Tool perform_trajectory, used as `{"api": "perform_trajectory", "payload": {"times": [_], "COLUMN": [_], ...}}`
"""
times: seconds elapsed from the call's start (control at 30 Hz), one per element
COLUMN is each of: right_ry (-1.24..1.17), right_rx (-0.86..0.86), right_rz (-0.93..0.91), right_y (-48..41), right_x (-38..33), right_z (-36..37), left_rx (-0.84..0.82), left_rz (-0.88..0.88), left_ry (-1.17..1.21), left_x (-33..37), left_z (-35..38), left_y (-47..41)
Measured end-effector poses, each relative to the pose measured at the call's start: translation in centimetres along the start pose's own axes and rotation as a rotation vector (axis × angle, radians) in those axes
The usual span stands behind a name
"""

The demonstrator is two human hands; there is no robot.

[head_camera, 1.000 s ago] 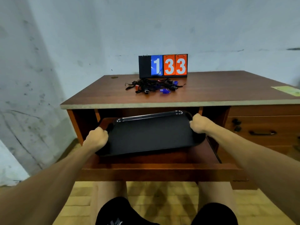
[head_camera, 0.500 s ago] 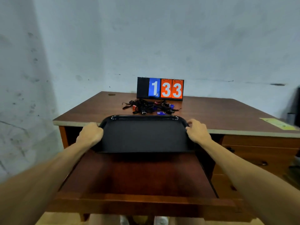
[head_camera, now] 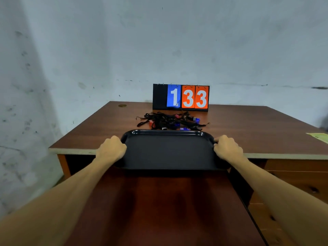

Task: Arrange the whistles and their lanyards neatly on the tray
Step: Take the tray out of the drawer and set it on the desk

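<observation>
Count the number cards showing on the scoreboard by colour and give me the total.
Blue number cards: 1
Orange number cards: 2
Total: 3

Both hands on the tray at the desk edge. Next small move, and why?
Probably push the tray forward and set it flat on the desk, short of the whistle and lanyard tangle. The left hand and right hand grip its short ends, it overhangs the desk's front edge, and the tangle lies just beyond it.
</observation>
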State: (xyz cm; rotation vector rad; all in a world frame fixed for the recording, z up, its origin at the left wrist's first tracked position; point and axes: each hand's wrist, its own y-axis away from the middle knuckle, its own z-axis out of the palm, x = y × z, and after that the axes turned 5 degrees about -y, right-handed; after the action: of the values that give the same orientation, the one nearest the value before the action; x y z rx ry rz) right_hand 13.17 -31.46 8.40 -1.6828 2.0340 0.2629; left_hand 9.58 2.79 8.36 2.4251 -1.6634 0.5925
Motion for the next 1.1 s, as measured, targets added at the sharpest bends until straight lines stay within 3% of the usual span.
{"api": "perform_trajectory", "payload": {"times": [0.3,0.57,0.8,1.1], "right_ry": [0.068,0.190,0.103,0.112], "right_rx": [0.021,0.055,0.063,-0.001], "right_rz": [-0.027,-0.101,-0.128,-0.177], "right_y": [-5.0,-8.8,-11.0,-11.9], "right_x": [-1.0,-1.1,-0.3,-0.5], "right_z": [2.1,2.7,2.7,2.2], "left_rx": [-0.012,0.046,0.085,0.082], "left_rz": [0.054,0.022,-0.027,-0.013], "left_ry": [-0.123,-0.078,0.018,-0.024], "left_x": [1.0,2.2,3.4,4.4], "left_z": [1.2,3.3,4.8,4.8], "left_y": [-4.9,-8.2,-10.2,-10.0]}}
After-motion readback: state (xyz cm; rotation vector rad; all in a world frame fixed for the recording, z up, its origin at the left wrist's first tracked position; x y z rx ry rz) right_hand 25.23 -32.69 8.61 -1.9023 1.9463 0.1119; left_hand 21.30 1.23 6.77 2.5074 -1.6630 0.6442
